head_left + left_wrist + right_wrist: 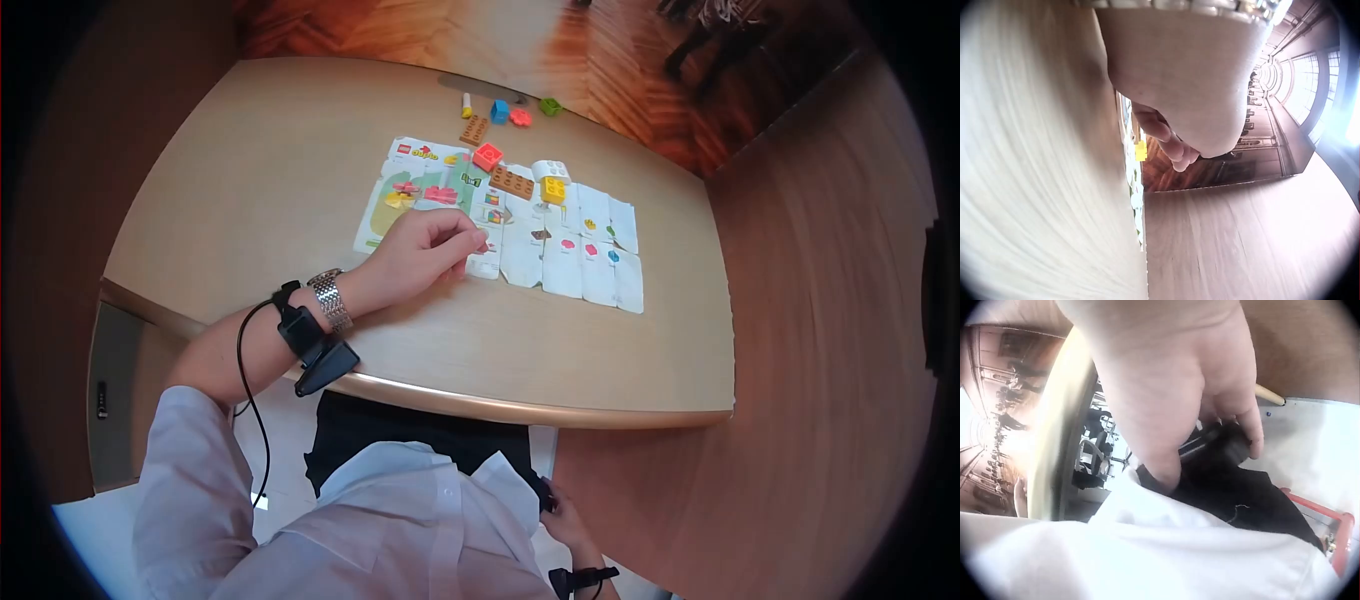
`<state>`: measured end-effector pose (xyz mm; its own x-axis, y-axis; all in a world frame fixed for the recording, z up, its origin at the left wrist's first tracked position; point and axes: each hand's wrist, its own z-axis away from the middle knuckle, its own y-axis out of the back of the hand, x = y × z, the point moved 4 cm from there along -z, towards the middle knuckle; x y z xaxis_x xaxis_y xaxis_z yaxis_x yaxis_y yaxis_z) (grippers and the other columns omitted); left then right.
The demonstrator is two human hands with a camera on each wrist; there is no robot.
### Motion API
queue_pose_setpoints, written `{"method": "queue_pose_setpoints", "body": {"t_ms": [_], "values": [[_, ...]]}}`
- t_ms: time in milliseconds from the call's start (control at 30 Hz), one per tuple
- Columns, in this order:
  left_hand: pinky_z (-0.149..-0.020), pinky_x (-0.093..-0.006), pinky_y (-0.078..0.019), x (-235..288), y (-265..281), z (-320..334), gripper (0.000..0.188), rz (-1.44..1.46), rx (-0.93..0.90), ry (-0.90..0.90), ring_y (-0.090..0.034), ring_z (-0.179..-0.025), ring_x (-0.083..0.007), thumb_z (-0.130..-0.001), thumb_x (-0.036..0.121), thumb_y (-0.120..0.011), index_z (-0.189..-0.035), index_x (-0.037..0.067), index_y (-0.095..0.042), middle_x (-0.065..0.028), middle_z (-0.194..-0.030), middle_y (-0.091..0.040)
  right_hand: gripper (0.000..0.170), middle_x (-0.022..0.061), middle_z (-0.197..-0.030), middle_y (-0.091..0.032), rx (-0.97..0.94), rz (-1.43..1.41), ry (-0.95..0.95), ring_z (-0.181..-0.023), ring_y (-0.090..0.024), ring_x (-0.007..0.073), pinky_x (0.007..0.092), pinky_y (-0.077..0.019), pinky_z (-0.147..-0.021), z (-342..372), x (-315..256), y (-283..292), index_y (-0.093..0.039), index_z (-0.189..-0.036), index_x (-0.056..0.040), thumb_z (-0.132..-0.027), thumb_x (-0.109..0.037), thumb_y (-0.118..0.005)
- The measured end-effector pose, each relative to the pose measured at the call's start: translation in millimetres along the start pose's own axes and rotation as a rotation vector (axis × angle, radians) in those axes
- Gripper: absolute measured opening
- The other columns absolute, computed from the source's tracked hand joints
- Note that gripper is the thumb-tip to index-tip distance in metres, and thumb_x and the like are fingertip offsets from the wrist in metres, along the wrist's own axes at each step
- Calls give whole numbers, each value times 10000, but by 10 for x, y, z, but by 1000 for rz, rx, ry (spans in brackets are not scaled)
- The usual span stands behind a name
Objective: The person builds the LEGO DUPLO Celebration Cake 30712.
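Observation:
My left hand (425,252) rests over the near left part of an unfolded printed sheet (620,285), its fingers loosely curled with nothing visible in them. In the left wrist view the left hand (1179,81) is seen from the wrist, fingers bent, beyond them a yellow brick (1140,150). On the sheet's upper part lie a red brick (487,157), a brown brick (512,181), a white piece (551,171) and the yellow brick (554,190). Down at the waist, my right hand (568,520) grips a dark object; the right wrist view shows the right hand (1172,387) round this black object (1225,447).
Behind the sheet on the table (270,160) are another brown brick (474,129), a blue brick (500,111), a pink piece (520,118), a green piece (550,106) and a small white-and-yellow piece (466,105). A patterned panel (400,35) stands behind the table.

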<state>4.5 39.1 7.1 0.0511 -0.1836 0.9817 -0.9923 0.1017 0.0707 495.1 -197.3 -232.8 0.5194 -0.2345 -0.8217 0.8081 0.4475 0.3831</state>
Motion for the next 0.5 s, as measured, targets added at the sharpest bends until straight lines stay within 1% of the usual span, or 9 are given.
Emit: {"method": "queue_pose_setpoints", "body": {"t_ms": [33,67,133,167,233,333,367,433,500], "values": [[-604,-221,-437,4,12,18,270,22,2,5,-555,-641,-18,-1100,240,-631,-1001,7,-727,33,-710,-637,453,127,-1123,-714,112,-138,-120,-822,-661,167,308,-538,-715,4,21,-31,-658,-1308,102,-935,-134,-760],[-604,-221,-437,15,26,32,270,21,7,5,-555,-641,-18,-1100,240,-631,-1001,7,-727,33,-710,-637,453,127,-1123,-714,108,-136,-118,-822,-661,167,308,-538,-715,37,-25,-30,-658,-1308,102,-935,-134,-760],[-602,-221,-433,31,32,38,264,21,-2,11,-548,-640,-16,-1098,238,-635,-1004,9,-728,38,-709,-630,378,98,-1039,-740,54,-304,-513,-848,-691,176,308,-555,-731,189,-63,-49,-702,-1251,96,-939,-115,-734],[-602,-221,-433,35,43,30,264,24,3,6,-548,-640,-16,-1098,238,-635,-1004,9,-728,38,-709,-630,378,98,-1039,-740,55,-298,-510,-848,-691,176,308,-555,-731,179,-44,-41,-702,-1251,96,-939,-115,-734],[-629,-208,-452,7,38,30,233,-11,-39,39,-548,-664,-14,-1108,245,-623,-1047,42,-721,54,-749,-619,263,63,-892,-735,84,-263,-484,-824,-708,167,317,-564,-720,184,39,-29,-762,-1145,57,-945,-108,-718],[-629,-210,-456,14,40,50,233,23,-43,36,-554,-660,-18,-1106,238,-625,-1037,39,-723,50,-738,-620,187,75,-839,-742,189,-94,-455,-800,-714,150,319,-562,-703,45,-596,-131,-788,-1045,34,-958,-108,-703],[-629,-210,-456,25,48,55,233,22,-43,36,-554,-660,-18,-1106,238,-625,-1037,39,-723,50,-738,-620,187,75,-839,-742,188,-95,-454,-800,-714,150,319,-562,-703,-10,-480,-185,-788,-1045,34,-958,-108,-703],[-629,-215,-465,14,-30,-9,227,-21,-56,19,-569,-660,-24,-1104,227,-626,-1028,38,-727,42,-735,-624,185,90,-853,-766,406,181,-330,-750,-699,127,312,-544,-676,-204,-163,-76,-770,-1098,31,-953,-48,-685],[-629,-217,-469,17,-44,-2,222,-15,-63,26,-575,-662,-27,-1103,222,-626,-1027,40,-729,40,-737,-627,245,105,-922,-778,384,163,-359,-819,-717,143,303,-556,-722,-185,-666,-113,-757,-1173,41,-950,0,-665]]}}
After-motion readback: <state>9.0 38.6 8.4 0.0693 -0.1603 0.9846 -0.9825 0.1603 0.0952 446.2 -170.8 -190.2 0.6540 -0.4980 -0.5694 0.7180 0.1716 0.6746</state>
